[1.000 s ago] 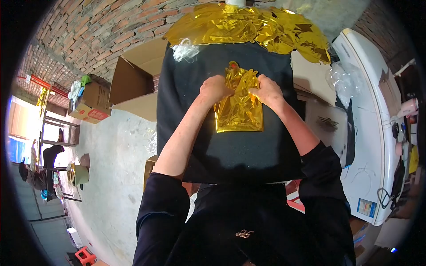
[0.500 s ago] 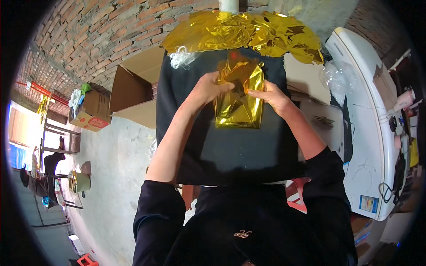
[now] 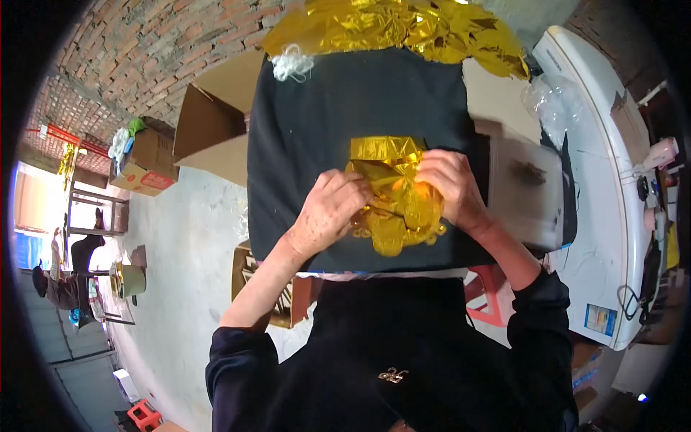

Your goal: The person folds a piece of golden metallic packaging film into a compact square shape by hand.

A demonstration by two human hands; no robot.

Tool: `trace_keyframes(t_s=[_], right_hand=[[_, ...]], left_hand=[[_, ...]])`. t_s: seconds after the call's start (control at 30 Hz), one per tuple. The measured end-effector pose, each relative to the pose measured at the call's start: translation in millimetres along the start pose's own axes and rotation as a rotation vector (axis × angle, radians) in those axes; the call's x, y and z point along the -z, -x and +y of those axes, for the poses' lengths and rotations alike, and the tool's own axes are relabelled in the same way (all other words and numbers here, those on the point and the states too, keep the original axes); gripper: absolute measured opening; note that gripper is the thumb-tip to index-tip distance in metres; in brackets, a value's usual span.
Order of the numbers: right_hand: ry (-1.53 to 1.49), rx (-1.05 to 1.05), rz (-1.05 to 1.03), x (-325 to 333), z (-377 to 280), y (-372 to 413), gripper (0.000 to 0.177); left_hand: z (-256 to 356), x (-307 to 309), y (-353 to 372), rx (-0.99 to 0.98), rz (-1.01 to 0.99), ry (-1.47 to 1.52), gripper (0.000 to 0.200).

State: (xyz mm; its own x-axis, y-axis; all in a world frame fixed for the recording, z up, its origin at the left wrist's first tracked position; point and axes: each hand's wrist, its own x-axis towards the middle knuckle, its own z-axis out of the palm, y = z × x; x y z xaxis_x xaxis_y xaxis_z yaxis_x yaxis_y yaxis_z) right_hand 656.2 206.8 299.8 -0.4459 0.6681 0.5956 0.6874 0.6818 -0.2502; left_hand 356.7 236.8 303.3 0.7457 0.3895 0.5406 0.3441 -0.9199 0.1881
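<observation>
A shiny gold foil piece (image 3: 392, 223) lies over the black cloth-covered table (image 3: 360, 93), its rounded, scalloped edge toward me and a straight folded band on the far side. The fingers of my left hand (image 3: 332, 209) are curled onto its left side. On the right side, my right hand (image 3: 455, 189) pinches the foil with bent fingers. Both thumbs are mostly hidden. A pile of crumpled gold foil sheets (image 3: 403, 29) sits at the table's far edge, and a white thread bundle (image 3: 293, 63) rests at the far left corner.
Left of the table stands an open cardboard box (image 3: 209, 126); another box (image 3: 147, 162) is farther left. A white appliance (image 3: 597, 180) lies to the right, with clear plastic (image 3: 553, 108) beside it. A red stool (image 3: 486, 299) is partly under the table.
The foil piece has come nearer to me and is turned, its scalloped edge now facing me. Both hands have moved nearer with it, and their fingers are more curled over it.
</observation>
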Motion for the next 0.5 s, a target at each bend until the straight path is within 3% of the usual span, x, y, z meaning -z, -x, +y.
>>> trace_keyframes(t_s=[0.2,0.5], right_hand=[[0.094,0.001,-0.079,-12.7,-26.9,36.5,0.026],[0.079,0.027,-0.217,-6.2,-42.0,39.9,0.037]], left_hand=[[40.2,-13.5,43.0,0.178,0.041,-0.006,0.052],[34.1,-3.4,50.4,0.376,-0.029,0.123,0.079]])
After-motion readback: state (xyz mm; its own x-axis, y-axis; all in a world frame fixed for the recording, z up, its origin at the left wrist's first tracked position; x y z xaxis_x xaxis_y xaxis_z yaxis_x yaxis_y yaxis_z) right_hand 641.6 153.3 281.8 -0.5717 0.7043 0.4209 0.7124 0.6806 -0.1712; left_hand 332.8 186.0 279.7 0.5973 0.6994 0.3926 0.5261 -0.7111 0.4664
